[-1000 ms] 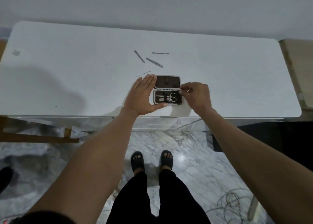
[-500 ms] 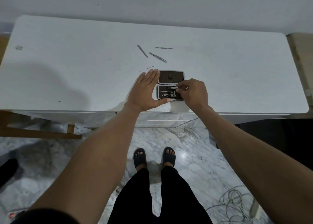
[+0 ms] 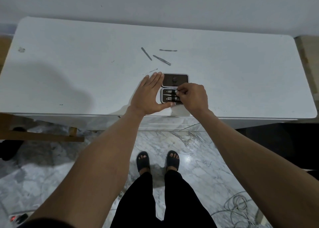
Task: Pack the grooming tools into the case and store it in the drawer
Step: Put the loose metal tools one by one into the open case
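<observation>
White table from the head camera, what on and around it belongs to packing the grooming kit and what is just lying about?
Part of the job:
- open dark grooming case, braced by left hand
- small metal tool pinched by right hand
- four loose slim metal tools beyond the case

Just lying about:
- coiled grey cable on the marble floor
- power strip with red light
- wooden frame at left
</observation>
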`<state>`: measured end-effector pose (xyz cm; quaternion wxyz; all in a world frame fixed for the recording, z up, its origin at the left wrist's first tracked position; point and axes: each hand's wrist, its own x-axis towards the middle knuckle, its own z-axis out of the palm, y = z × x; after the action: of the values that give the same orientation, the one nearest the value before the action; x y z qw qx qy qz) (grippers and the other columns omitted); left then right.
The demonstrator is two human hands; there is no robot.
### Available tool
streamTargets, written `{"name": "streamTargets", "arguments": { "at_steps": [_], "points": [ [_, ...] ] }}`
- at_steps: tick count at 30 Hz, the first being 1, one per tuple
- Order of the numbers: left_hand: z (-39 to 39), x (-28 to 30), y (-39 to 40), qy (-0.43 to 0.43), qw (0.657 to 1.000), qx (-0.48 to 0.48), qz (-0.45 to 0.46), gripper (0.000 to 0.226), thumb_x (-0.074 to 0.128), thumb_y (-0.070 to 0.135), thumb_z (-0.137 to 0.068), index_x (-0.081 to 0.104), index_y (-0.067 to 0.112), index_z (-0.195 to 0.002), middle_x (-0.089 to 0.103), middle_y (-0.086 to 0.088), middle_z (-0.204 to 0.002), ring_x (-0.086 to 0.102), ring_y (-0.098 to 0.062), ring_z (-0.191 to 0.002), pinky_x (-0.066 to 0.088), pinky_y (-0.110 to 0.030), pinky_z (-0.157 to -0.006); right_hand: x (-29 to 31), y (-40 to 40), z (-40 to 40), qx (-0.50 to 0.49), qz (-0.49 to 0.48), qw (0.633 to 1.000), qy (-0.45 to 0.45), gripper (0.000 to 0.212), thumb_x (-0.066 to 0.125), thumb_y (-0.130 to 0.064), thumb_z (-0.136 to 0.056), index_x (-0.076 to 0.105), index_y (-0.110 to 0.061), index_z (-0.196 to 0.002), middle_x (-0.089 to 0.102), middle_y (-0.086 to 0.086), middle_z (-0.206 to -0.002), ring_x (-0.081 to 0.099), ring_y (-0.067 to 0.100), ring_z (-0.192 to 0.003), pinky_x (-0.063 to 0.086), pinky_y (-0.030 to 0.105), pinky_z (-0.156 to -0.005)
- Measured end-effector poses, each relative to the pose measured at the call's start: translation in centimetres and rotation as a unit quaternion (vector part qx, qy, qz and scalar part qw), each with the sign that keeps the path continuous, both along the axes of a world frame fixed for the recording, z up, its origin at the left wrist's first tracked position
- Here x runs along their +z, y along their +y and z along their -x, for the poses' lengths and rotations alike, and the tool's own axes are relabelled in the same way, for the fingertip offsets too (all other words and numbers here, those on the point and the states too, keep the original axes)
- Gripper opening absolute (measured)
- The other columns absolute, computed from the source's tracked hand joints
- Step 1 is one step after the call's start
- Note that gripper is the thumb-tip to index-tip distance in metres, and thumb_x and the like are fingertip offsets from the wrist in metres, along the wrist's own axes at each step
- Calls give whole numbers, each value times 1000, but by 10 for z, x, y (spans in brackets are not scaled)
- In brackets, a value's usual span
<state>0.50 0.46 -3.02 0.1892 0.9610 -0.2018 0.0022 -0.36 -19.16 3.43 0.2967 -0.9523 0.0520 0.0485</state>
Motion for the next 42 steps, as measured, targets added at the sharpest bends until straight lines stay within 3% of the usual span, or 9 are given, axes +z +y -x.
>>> {"name": "streamTargets", "arguments": {
  "at_steps": [11,19,30,42],
  "points": [
    [1,0,-1,-9,1000,4,4,119,45,89,-83,26,4,-164,26,-10,-172,20,-21,-162,16,-46,-133,18,-5,-30,-1,16,1000,-8,18,69,-33,-82,74,-25,-97,75,-7,-89,67,13,-85,47,24,-70],
    [0,-2,-1,-30,999,6,25,115,55,84,-84,32,2,-162,31,-10,-171,23,-21,-161,18,-46,-132,22,0,-75,-7,-4,1000,-18,18,67,-33,-84,74,-25,-98,74,-9,-91,66,12,-88,46,24,-72],
    [-2,1,-2,0,1000,9,6,117,50,88,-84,27,4,-164,25,-9,-173,16,-19,-163,16,-47,-132,10,19,-123,34,-27,999,-3,21,69,-35,-84,75,-25,-101,74,-10,-95,66,12,-92,54,31,-83],
    [-3,4,-2,12,1000,4,14,116,53,84,-85,28,2,-163,25,-10,-173,16,-20,-163,15,-48,-132,5,33,-156,47,-41,998,-19,19,67,-31,-83,75,-24,-99,75,-8,-95,67,13,-91,54,30,-81]
  ]
}}
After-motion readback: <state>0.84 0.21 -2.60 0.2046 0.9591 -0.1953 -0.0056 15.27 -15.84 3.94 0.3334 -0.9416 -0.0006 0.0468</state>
